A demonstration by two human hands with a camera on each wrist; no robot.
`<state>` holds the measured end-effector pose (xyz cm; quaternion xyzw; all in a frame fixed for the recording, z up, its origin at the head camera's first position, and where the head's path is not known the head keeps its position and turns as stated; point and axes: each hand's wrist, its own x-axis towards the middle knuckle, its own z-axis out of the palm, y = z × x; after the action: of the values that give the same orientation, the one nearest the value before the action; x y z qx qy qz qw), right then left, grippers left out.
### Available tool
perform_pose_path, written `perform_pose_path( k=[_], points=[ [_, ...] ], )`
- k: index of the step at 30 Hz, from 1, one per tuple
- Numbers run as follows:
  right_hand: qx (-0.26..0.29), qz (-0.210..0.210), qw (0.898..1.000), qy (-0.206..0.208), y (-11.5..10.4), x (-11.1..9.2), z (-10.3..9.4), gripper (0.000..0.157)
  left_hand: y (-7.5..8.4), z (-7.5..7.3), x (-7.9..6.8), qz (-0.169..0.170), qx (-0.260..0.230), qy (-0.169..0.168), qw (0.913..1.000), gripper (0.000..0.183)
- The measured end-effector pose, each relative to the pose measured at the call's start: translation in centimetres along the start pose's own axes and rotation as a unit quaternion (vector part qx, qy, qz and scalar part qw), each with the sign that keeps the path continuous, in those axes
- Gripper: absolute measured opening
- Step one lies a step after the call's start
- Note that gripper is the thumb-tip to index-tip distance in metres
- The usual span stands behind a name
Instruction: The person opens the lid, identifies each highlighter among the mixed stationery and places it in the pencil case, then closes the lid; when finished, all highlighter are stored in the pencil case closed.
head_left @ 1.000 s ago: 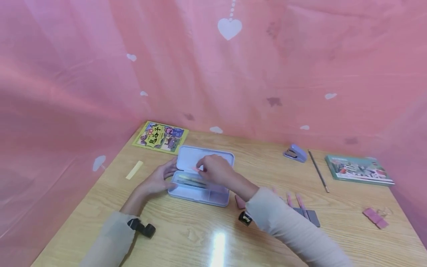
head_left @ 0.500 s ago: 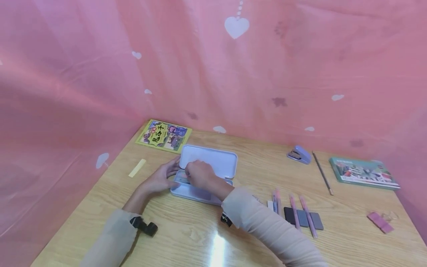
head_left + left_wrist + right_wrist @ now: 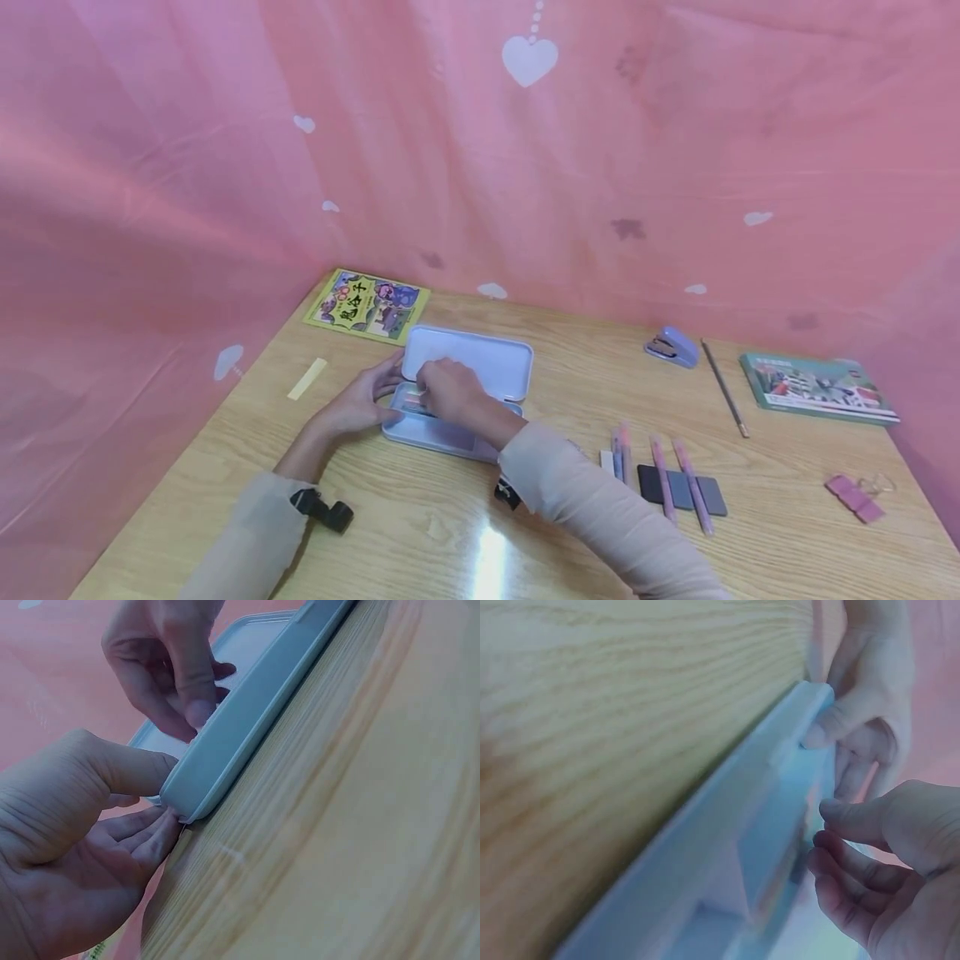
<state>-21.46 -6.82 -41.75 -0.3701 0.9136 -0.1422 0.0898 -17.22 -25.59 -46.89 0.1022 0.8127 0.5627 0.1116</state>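
Observation:
A pale blue pencil case lies with its lid laid back on the table. My left hand grips the case's left end, thumb on the front rim and fingers behind, as the left wrist view also shows. Several slim pens lie in the rear compartment. My right hand reaches over that compartment, fingers bent and fingertips down at the pens. In the right wrist view, thumb and fingers of the right hand stand close together at the case's inner edge; I cannot tell whether they pinch a pen.
Pink pens lie across dark grey pieces on the right. Farther back are a purple stapler, a pencil and a green box. A pink clip, a yellow booklet and a yellow strip lie farther out.
My right hand, with something pink at its fingertips a second ago, has moved left and down into the case's rear compartment. My left hand keeps its grip on the case.

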Motion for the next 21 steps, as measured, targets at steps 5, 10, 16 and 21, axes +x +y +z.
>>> perform_pose_path(
  k=[5,10,16,21],
  points=[
    [0.014,-0.003,1.000,0.024,1.1,-2.1,-2.5,0.025,0.1,0.3,0.0,0.006,0.001,-0.001,1.0000,0.103],
    [0.006,0.001,0.998,0.066,3.6,-6.0,-5.7,0.031,-0.1,0.4,0.0,0.013,-0.003,-0.002,0.9999,0.102],
    [-0.008,0.037,0.994,0.104,8.1,-12.0,-8.4,0.037,0.2,0.2,-0.3,0.007,0.012,0.008,0.9999,0.100],
    [-0.010,0.087,0.990,0.108,11.4,-16.5,-9.3,0.036,1.7,0.4,-0.9,0.007,0.019,0.002,0.9998,0.098]
  ],
)
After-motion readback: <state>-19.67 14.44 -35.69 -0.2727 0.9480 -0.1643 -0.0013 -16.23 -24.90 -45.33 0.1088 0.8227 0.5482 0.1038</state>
